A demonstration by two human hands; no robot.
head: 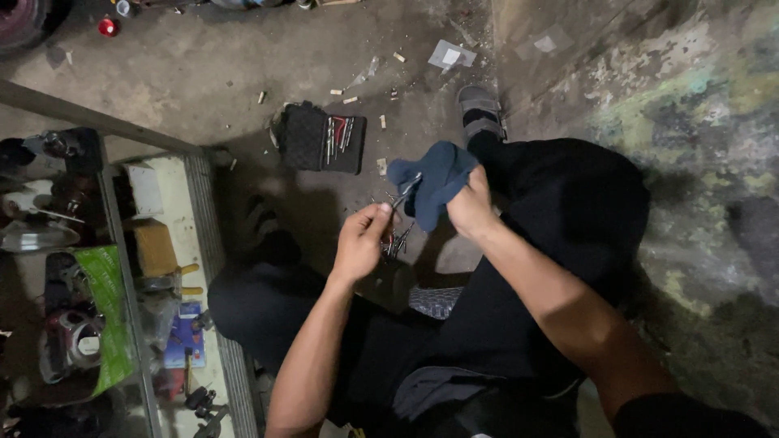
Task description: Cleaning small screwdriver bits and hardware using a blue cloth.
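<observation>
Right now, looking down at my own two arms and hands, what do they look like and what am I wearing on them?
Both arms are bare from the hands up past the elbows: no gloves, no watch, rings or bands that show. The left hand and right hand are uncovered. A dark sleeve edge appears only at the right upper arm, at the lower frame corner; the left arm's sleeve is out of view.

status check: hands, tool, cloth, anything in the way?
Left hand pinches a thin metal tool. Right hand grips dark blue cloth around its tip. Open tool case on floor beyond, clear of hands.
</observation>
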